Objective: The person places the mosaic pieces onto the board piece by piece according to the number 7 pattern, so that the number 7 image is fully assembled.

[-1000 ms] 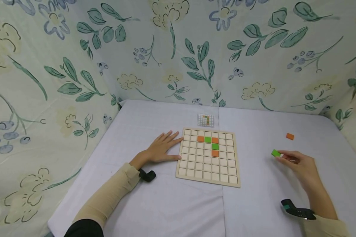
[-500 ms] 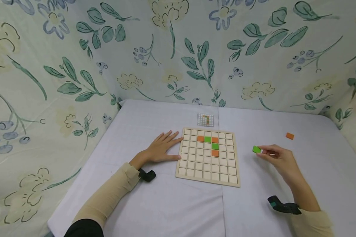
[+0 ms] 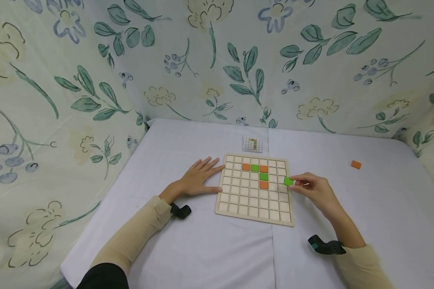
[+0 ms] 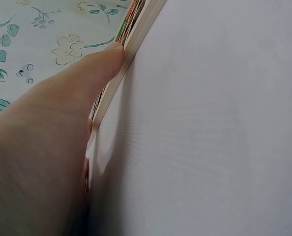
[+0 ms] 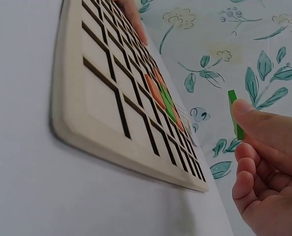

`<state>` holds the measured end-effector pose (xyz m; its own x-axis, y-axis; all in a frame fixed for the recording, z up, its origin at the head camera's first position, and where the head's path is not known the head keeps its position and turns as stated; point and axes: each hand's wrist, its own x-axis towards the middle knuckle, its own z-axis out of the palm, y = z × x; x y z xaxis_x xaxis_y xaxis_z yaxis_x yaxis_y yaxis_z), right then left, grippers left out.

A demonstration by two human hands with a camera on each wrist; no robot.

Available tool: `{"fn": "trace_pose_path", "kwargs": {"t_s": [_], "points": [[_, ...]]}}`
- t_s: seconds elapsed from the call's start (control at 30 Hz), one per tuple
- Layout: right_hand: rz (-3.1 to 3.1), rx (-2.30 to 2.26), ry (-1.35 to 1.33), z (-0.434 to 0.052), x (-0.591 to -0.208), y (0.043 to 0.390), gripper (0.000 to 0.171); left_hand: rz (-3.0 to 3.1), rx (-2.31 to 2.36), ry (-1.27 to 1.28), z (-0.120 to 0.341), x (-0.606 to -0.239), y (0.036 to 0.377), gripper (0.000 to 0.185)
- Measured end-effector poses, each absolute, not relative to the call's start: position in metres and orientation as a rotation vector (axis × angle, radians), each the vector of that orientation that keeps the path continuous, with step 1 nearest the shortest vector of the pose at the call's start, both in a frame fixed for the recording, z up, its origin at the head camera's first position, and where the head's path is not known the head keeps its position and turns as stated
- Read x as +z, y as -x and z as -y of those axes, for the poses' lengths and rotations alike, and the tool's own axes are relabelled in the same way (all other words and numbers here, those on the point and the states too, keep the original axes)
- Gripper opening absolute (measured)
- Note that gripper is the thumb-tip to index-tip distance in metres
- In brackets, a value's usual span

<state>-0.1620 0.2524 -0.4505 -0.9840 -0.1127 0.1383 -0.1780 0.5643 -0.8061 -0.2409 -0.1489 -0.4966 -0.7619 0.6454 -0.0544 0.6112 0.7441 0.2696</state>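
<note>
**Green tile held over board's right edge**

The green tile point(image 3: 288, 181) is pinched in the right hand point(image 3: 312, 189), above the board point(image 3: 254, 212) near its right edge, not yet seated. The board sits mid-tabletop point(image 3: 202, 249). Four tiles are already seated. One orange tile point(image 3: 356, 164) lies loose toward the right edge. The left hand point(image 3: 197, 180) lies flat, fingers spread, against the board's left edge.

A makeshift recording booth: floral cloth walls point(image 3: 94, 80) enclose a white-covered table point(image 3: 202, 249).
</note>
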Motion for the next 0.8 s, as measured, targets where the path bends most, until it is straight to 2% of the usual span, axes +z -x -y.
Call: {"fn": "trace_pose_path", "kwargs": {"t_s": [0.8], "points": [[2.750,1.579,-0.441,-0.211,-0.464,0.168,0.029,-2.796,0.362,-1.014,0.148,-0.495,0.242,0.092]]}}
